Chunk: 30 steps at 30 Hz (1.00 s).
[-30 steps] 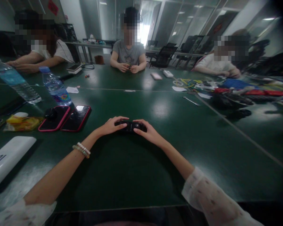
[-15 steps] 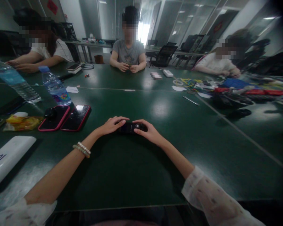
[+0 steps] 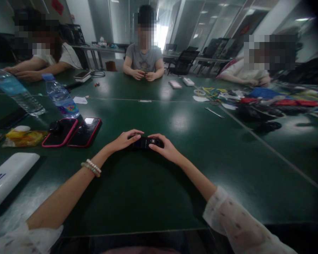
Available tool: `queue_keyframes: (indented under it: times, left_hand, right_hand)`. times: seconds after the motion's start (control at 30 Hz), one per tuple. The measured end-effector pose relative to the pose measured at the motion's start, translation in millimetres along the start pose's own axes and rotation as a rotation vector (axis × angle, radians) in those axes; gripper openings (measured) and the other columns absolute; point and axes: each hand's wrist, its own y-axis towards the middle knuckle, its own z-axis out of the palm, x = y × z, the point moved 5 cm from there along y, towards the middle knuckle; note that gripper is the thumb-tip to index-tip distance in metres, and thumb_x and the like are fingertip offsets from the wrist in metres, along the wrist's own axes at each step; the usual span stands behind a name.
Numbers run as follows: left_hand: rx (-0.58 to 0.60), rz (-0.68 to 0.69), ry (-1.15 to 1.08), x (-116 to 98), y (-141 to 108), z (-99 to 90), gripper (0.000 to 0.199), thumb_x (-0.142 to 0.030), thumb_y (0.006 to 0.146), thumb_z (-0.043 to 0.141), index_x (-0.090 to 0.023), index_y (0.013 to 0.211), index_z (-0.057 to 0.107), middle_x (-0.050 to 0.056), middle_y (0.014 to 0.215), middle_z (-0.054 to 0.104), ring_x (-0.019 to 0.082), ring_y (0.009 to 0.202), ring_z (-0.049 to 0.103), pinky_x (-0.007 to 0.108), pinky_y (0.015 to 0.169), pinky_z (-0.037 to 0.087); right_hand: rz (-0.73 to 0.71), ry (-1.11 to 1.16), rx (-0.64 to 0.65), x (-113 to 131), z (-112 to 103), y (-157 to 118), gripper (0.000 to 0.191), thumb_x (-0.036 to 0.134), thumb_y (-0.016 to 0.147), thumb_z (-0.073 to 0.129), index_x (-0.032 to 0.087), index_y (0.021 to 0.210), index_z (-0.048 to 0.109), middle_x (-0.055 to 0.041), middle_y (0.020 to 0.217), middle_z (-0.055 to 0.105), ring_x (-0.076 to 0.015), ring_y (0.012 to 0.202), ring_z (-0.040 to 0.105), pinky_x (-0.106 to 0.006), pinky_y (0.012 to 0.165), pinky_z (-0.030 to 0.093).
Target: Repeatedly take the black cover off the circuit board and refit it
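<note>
A small black handheld device [image 3: 143, 143] with a few lit marks on its screen lies sideways between both my hands, at or just above the green table [image 3: 143, 190]. My left hand [image 3: 124, 141] closes round its left end, thumb along the near top side and fingers over the far edge. At the other end, my right hand [image 3: 166, 148] grips it, the thumb resting by a small white icon. My palms and curled fingers hide both ends. The device's exact kind is too small and dark to make out.
Two red-cased phones [image 3: 84, 132], a yellow packet [image 3: 23, 137], a white block marked 01 [image 3: 12, 180] and water bottles [image 3: 60, 95] stand to the left. A wrench [image 3: 214, 112] and piled cables [image 3: 214, 93] lie right. Several people sit round the table.
My hands keep the same grip on the black device. The whole view has shifted very slightly; nothing on the table has been moved.
</note>
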Motion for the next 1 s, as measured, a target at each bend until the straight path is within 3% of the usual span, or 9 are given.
queue_keyframes:
  times: [0.23,0.57,0.7,0.87,1.0]
  left_hand:
    - [-0.025,0.024,0.13,0.3,-2.9,-3.2,0.06,-0.067,0.098,0.036,-0.026,0.139,0.053,0.01,0.131,0.061,0.03,0.127,0.05,0.05,0.109,0.038]
    - [-0.005,-0.053,0.159,0.6,-7.7,-3.5,0.085,-0.06,0.073,0.078,-0.033,0.146,0.045,0.011,0.144,0.05,0.036,0.129,0.049,0.056,0.107,0.039]
    - [-0.025,-0.026,0.158,1.5,-6.8,-2.5,0.078,-0.054,0.075,0.079,-0.028,0.142,0.049,0.012,0.136,0.055,0.034,0.125,0.052,0.055,0.106,0.04]
    - [-0.032,-0.006,0.162,3.5,-5.5,-2.6,0.074,-0.051,0.077,0.078,-0.026,0.14,0.051,0.011,0.134,0.057,0.032,0.123,0.053,0.052,0.105,0.042]
    - [-0.053,-0.042,0.207,6.7,-5.5,-4.0,0.08,-0.052,0.072,0.081,-0.024,0.14,0.051,0.012,0.129,0.058,0.034,0.119,0.055,0.053,0.103,0.044]
  right_hand:
    - [0.057,-0.007,-0.01,-3.0,0.8,-0.4,0.045,0.054,0.089,0.062,0.028,0.126,0.059,-0.0085,0.126,0.059,-0.0298,0.124,0.048,-0.053,0.103,0.044]
    - [0.09,-0.02,-0.073,-4.5,1.9,4.5,0.044,0.056,0.091,0.055,0.027,0.124,0.056,-0.0086,0.124,0.056,-0.0288,0.12,0.048,-0.053,0.105,0.042]
    - [0.086,-0.01,-0.101,-6.1,2.4,4.8,0.043,0.054,0.095,0.05,0.026,0.128,0.054,-0.009,0.126,0.056,-0.0281,0.122,0.049,-0.053,0.108,0.041]
    - [-0.031,-0.084,-0.114,-5.1,5.7,3.2,0.059,0.048,0.084,0.07,0.025,0.134,0.049,-0.0122,0.13,0.055,-0.0301,0.122,0.052,-0.055,0.106,0.044]
    - [-0.081,-0.037,-0.183,-3.9,4.2,3.6,0.049,0.043,0.084,0.07,0.023,0.126,0.053,-0.0113,0.122,0.061,-0.0291,0.114,0.059,-0.053,0.103,0.048]
